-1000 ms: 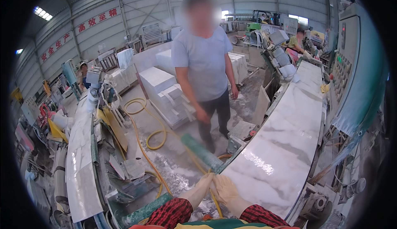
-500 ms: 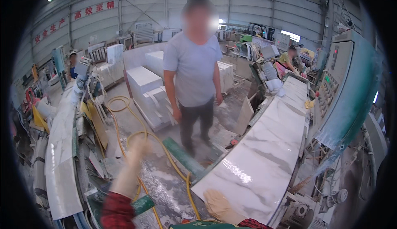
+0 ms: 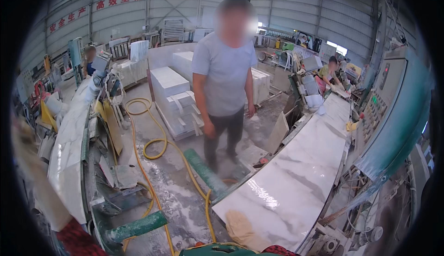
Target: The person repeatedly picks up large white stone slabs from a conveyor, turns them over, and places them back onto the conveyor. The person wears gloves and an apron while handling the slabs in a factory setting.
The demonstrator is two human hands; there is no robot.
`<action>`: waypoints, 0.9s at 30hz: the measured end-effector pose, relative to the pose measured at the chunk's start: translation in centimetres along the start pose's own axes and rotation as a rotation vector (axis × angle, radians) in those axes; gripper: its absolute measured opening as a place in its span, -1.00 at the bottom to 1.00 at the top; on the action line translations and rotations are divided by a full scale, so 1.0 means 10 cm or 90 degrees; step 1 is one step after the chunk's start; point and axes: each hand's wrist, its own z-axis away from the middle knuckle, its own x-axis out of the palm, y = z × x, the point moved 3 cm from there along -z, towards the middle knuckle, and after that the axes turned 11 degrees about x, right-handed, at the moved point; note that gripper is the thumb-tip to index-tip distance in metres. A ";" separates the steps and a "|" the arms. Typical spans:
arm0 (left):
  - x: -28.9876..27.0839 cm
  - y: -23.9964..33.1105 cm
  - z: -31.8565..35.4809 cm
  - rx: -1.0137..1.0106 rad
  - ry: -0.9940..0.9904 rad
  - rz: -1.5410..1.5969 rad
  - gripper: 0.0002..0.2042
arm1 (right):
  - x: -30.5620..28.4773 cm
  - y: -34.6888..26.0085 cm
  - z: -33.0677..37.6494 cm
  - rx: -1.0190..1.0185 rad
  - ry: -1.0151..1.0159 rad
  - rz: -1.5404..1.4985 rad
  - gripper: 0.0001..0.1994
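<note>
One big glossy marble slab (image 3: 296, 182) runs toward one o'clock on its worktop; right hand (image 3: 243, 230) lies flat, unclenched, on its near corner. Heavy, slick, brittle: grab edges. Left hand's out of sight.

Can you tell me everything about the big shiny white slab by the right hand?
The white slab looks like polished marble, white with soft grey veins. It is long and flat, lying level on a machine bed and running from the near edge away toward a worker at its far end. Its top is glossy, with a bright glare patch near the close end. The right hand rests on its near corner. A yellow hose passes beside it on the floor.
</note>
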 end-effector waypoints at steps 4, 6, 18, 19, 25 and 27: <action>0.04 -1.34 2.48 -0.420 -0.214 0.131 -0.80 | 0.05 0.09 0.03 -0.008 0.011 0.019 -0.49; -0.14 -1.55 3.96 -0.729 -0.341 0.099 -0.89 | 0.06 0.05 0.01 -0.024 0.010 0.002 -0.48; 0.24 -0.50 6.91 -1.058 -0.630 0.055 -0.51 | -0.60 0.32 1.24 0.120 0.033 0.016 -0.49; 0.25 -0.52 6.90 -1.053 -0.664 0.049 -0.54 | -0.65 0.36 1.35 0.116 0.044 0.018 -0.48; 0.22 -0.56 6.95 -1.070 -0.702 0.052 -0.66 | -0.86 0.39 1.82 0.262 -0.022 0.039 -0.47; 0.32 -0.52 6.89 -1.066 -0.705 0.075 -0.67 | -0.78 0.53 1.97 0.261 -0.019 0.059 -0.48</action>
